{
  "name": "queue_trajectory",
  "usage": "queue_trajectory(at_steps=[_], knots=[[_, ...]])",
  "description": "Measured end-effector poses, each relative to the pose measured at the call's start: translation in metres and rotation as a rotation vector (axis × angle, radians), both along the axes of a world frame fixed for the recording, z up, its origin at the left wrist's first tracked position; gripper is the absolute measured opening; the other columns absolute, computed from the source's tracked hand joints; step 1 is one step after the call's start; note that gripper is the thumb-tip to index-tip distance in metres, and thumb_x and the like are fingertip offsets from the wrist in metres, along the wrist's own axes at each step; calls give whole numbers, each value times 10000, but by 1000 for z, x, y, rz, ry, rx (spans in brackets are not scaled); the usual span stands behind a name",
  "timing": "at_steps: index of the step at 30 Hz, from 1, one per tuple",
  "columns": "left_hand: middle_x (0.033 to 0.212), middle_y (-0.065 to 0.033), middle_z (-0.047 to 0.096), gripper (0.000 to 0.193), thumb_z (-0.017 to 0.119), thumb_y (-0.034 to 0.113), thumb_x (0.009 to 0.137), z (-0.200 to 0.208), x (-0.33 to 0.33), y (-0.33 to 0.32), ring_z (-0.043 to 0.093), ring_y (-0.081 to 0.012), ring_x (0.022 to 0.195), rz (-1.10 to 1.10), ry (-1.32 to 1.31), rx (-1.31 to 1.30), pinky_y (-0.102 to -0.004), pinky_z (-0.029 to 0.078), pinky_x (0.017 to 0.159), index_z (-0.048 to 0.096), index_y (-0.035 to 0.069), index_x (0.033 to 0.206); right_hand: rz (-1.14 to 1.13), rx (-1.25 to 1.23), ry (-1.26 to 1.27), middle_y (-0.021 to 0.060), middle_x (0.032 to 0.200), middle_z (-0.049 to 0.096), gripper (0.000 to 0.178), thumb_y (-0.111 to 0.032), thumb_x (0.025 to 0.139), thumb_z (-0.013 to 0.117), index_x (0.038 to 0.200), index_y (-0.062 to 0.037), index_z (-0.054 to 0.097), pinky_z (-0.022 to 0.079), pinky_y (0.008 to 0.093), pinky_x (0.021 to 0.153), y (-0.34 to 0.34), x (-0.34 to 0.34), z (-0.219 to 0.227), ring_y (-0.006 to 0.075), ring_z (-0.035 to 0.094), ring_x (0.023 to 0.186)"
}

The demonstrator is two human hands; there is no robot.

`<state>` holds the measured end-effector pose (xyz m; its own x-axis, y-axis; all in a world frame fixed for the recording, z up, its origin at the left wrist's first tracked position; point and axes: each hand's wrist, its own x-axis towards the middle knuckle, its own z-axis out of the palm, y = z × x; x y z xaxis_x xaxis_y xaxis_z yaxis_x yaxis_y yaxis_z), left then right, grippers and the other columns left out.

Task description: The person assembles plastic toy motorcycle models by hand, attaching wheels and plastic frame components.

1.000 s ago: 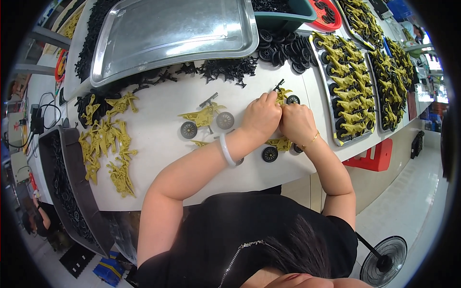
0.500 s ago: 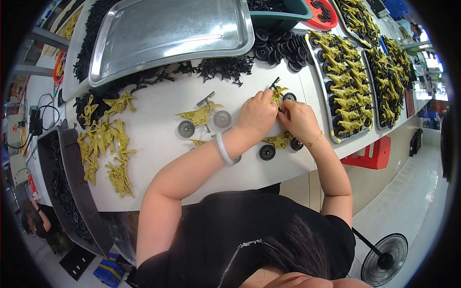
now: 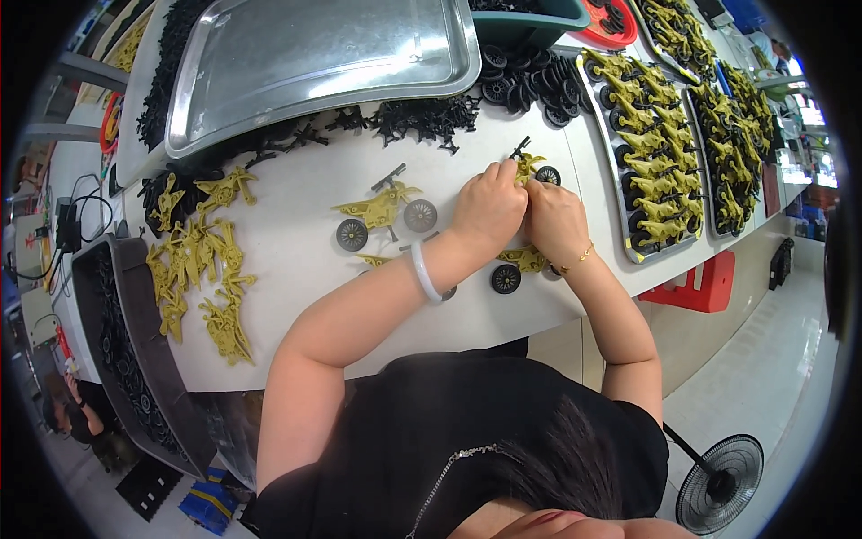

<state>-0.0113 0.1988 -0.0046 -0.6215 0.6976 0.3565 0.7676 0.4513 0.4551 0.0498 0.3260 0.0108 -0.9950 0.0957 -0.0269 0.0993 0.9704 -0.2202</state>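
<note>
Both my hands are closed on a yellow toy motorcycle [image 3: 530, 164] with black handlebars and a black front wheel. My left hand [image 3: 490, 208] grips it from the left, while my right hand [image 3: 557, 220] presses its fingers against it from the right, hiding most of its lower part. Just below the right hand lies a second toy motorcycle [image 3: 528, 260], partly covered by that wrist. Left of my left forearm is a third one, an assembled toy motorcycle [image 3: 375, 211] with two wheels, lying on its side. My left forearm hides most of another yellow body [image 3: 373, 260].
Loose yellow motorcycle bodies [image 3: 199, 256] are heaped at the left. Black small parts [image 3: 422, 121] and black wheels [image 3: 521, 83] lie along the back by a metal tray [image 3: 314, 67]. Trays of assembled motorcycles [image 3: 651, 157] stand at the right. A dark bin [image 3: 135, 359] holds black wheels.
My right hand has tilted and drawn in against my left at the held motorcycle. Its wrist now hides the right wheel of the motorcycle below. The whole view has shifted slightly.
</note>
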Motion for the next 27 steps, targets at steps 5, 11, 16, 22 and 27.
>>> queue_trajectory(at_steps=[5, 11, 16, 22, 27], knots=[[927, -120, 547, 115, 571, 84, 827, 2, -1, -10, 572, -291, 824, -28, -50, -14, -378, 506, 663, 626, -11, 795, -33, 35, -119, 153, 798, 655, 135, -159, 830, 604, 813, -25, 598, 515, 424, 663, 6, -5, 34, 332, 643, 756], [924, -135, 627, 132, 594, 70, 798, 32, 9, -64, 589, -291, 869, -62, 19, 150, -407, 487, 772, 672, 16, 891, 299, -80, 287, 88, 806, 608, 81, -89, 786, 639, 859, -65, 662, 491, 374, 680, -12, -56, 48, 262, 605, 782], [894, -46, 630, 134, 672, 65, 746, 42, 13, -144, 572, -246, 864, 92, -59, 33, -365, 430, 776, 696, 61, 878, 540, 80, 259, 59, 936, 577, 112, -75, 774, 580, 845, -77, 667, 499, 343, 759, -37, -102, 7, 239, 568, 955], [903, -17, 614, 186, 709, 98, 729, 30, 31, -181, 553, -228, 906, 55, -117, 42, -364, 400, 839, 699, 81, 914, 525, 66, 168, 84, 1025, 589, 138, -37, 772, 560, 868, -66, 655, 516, 351, 797, -28, -111, 3, 253, 580, 996], [1008, -49, 589, 256, 733, 136, 715, 29, 35, -182, 535, -247, 986, -7, -144, -36, -371, 401, 876, 688, 97, 964, 377, -115, 93, 102, 953, 623, 133, -16, 788, 587, 902, -52, 644, 512, 377, 765, -28, -104, 3, 298, 625, 867]])
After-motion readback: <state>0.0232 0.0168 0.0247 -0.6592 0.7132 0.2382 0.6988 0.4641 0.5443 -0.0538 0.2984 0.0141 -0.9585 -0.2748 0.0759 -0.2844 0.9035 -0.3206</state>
